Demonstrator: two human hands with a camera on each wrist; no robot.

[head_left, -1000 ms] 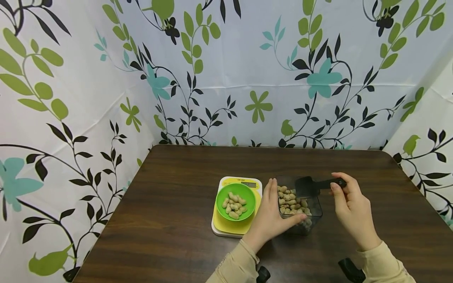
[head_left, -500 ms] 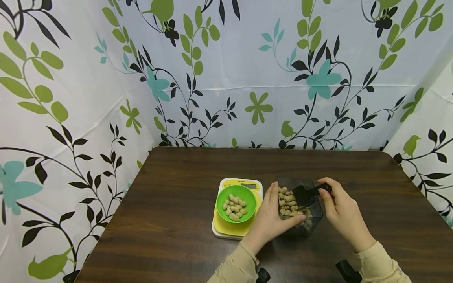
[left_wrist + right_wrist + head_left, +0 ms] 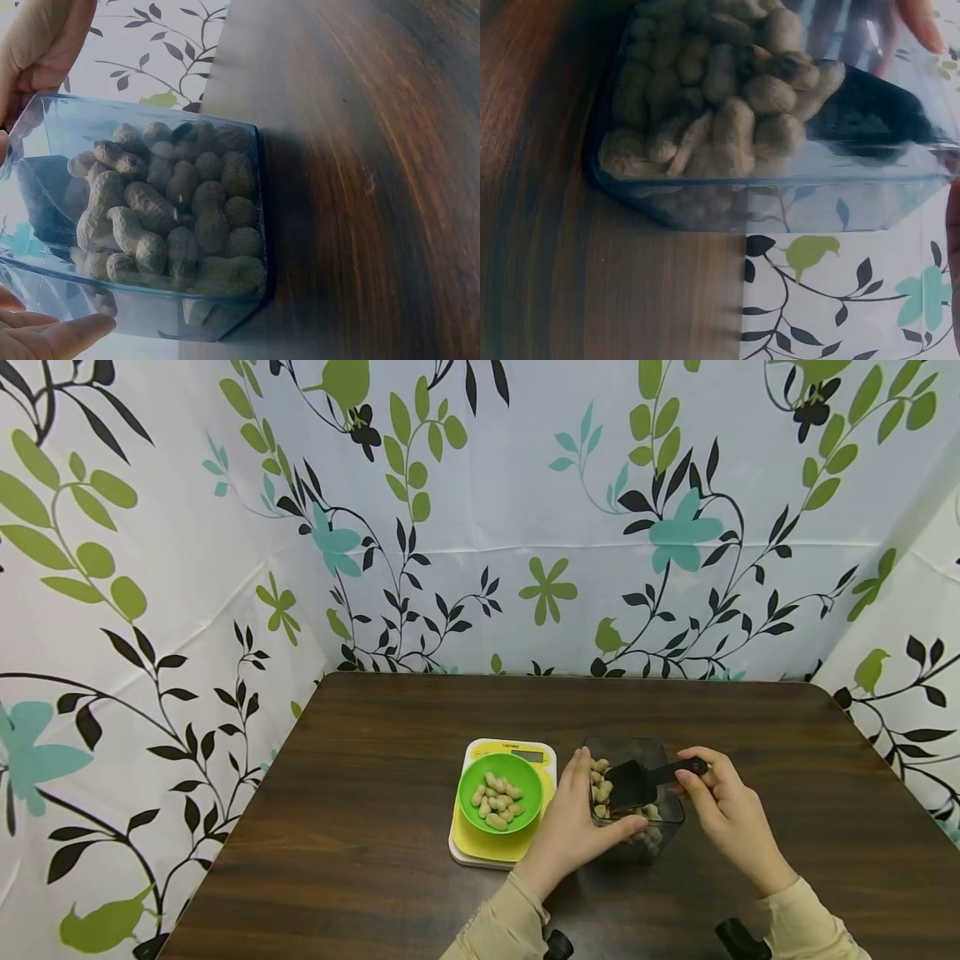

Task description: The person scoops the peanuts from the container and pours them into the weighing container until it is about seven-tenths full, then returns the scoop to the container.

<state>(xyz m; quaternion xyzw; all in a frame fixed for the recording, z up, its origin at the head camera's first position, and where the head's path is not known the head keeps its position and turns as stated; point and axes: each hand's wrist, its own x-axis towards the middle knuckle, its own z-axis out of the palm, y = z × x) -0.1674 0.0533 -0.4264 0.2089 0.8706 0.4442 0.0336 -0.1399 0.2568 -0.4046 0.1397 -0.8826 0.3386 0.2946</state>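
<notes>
A clear plastic container (image 3: 671,821) holds unshelled peanuts (image 3: 154,206) and stands on the table. My left hand (image 3: 572,827) lies against it with straight fingers along its left wall and the thumb across the front. Between thumb and fingers my right hand (image 3: 738,818) pinches the handle of a black scoop (image 3: 632,787). The scoop's blade is inside the container among the top peanuts, tilted down to the left; through the wall it shows dark in the right wrist view. Left of the container, a green bowl (image 3: 467,785) with several peanuts sits on a yellow and white kitchen scale (image 3: 480,852).
The dark wooden table (image 3: 360,827) extends to both sides and behind the container. A white curtain with leaves, flowers and birds (image 3: 495,527) hangs along the back and sides. The scale's small display (image 3: 528,757) faces up behind the bowl.
My right hand has come left and lowered the scoop from over the container into the peanuts, its blade now further left. My left hand, the bowl and the scale have stayed put.
</notes>
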